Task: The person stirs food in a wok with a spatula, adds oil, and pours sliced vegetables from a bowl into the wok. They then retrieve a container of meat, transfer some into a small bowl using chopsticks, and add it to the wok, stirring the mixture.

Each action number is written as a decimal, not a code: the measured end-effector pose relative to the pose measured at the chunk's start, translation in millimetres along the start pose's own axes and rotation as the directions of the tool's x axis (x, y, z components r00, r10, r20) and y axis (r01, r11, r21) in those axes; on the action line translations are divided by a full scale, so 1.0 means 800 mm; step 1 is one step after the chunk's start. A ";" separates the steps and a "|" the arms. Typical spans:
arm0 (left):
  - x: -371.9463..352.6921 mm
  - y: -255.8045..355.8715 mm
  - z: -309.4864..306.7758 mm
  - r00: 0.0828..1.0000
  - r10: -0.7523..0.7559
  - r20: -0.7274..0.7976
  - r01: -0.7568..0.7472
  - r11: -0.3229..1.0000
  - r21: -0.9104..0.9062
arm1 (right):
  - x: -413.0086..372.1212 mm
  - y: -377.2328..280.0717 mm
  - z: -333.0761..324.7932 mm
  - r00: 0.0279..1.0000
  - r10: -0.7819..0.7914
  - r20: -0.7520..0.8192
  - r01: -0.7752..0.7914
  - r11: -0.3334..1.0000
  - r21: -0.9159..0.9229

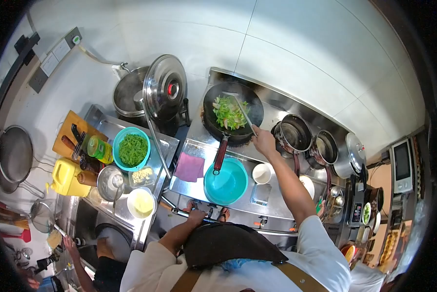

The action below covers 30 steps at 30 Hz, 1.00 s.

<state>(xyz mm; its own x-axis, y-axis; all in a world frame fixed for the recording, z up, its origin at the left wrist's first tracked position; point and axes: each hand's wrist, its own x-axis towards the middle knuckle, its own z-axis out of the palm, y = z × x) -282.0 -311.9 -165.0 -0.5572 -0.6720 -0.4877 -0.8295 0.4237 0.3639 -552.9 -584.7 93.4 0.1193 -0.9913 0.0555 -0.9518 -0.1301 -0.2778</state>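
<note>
My right hand (pixel 264 141) is closed around the handle of a metal spatula (pixel 245 114), whose blade lies at the far side of a black wok (pixel 255 100). Chopped green vegetables with paler pieces (pixel 229 113) sit in the wok, beside the spatula. The wok's dark red handle (pixel 220 155) points toward me. My left hand (pixel 196 217) is down at the stove's front, by the metal rail and the knobs. Its fingers are curled, and what they grip is hidden.
A turquoise basin (pixel 226 181), purple cloth (pixel 189 167) and white cup (pixel 262 173) stand before the wok. Two saucepans (pixel 294 134) (pixel 325 147) are right. Left are a lidded pot (pixel 131 92), a bowl of greens (pixel 133 150) and a yellow jug (pixel 70 177). Another person's arm (pixel 77 258) shows lower left.
</note>
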 end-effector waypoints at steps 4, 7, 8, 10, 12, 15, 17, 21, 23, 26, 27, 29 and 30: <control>0.004 -0.002 0.000 1.000 -0.005 0.014 0.004 0.999 0.034 | 0.010 0.027 0.030 0.993 -0.054 0.108 0.061 0.996 -0.063; 0.004 -0.006 0.009 0.999 0.008 -0.041 -0.007 1.000 0.026 | -0.011 0.025 0.010 0.987 -0.035 0.157 0.054 0.991 -0.120; 0.003 -0.004 0.010 0.999 0.004 -0.040 -0.003 1.000 0.018 | -0.017 0.024 0.006 0.991 -0.041 0.130 0.052 0.995 -0.084; 0.002 -0.004 0.005 0.999 0.006 -0.034 -0.006 1.000 0.013 | -0.032 0.018 0.000 0.994 -0.017 0.105 0.024 0.997 -0.068; 0.000 0.000 -0.008 0.998 -0.037 0.041 0.038 0.999 -0.029 | -0.045 0.016 0.008 0.997 0.040 0.066 -0.038 0.999 -0.035; 0.004 -0.002 0.002 0.988 -0.130 0.087 0.140 0.983 -0.122 | -0.061 0.016 0.054 0.997 0.065 0.035 -0.065 0.998 0.006; -0.001 0.010 -0.014 0.966 -0.257 0.019 0.252 0.928 -0.273 | -0.074 0.023 0.077 0.994 0.081 0.071 -0.083 0.996 0.033; 0.003 0.026 -0.047 0.974 -0.225 0.015 0.087 0.317 -0.944 | -0.094 0.049 0.097 0.999 0.037 -0.034 -0.031 0.986 0.162; 0.018 0.044 -0.069 0.962 -0.197 0.189 0.165 -0.129 -0.978 | -0.112 0.057 0.076 0.979 0.196 -0.049 -0.165 0.916 0.366; 0.032 0.082 -0.103 0.892 -0.361 0.271 0.054 -0.510 -0.858 | -0.135 0.080 0.056 0.939 0.252 -0.234 -0.132 0.892 0.432; 0.039 0.083 -0.101 0.886 -0.375 0.273 0.044 -0.517 -0.855 | -0.143 0.084 0.047 0.899 0.309 -0.310 -0.137 0.871 0.471; 0.054 0.085 -0.080 0.817 -0.558 0.144 -0.073 -0.348 -0.935 | -0.157 0.093 0.052 0.875 0.287 -0.391 -0.049 0.854 0.518; 0.050 0.094 -0.075 0.793 -0.596 0.128 -0.100 -0.334 -0.937 | -0.167 0.092 0.050 0.876 0.366 -0.314 -0.082 0.756 0.650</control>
<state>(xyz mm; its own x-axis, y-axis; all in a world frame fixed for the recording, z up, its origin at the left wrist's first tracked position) -364.3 -343.4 -110.0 0.0476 -0.7074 -0.7052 0.3683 -0.6438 0.6707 -627.8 -463.0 27.5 -0.3324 -0.9099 0.2484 -0.5455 -0.0293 -0.8376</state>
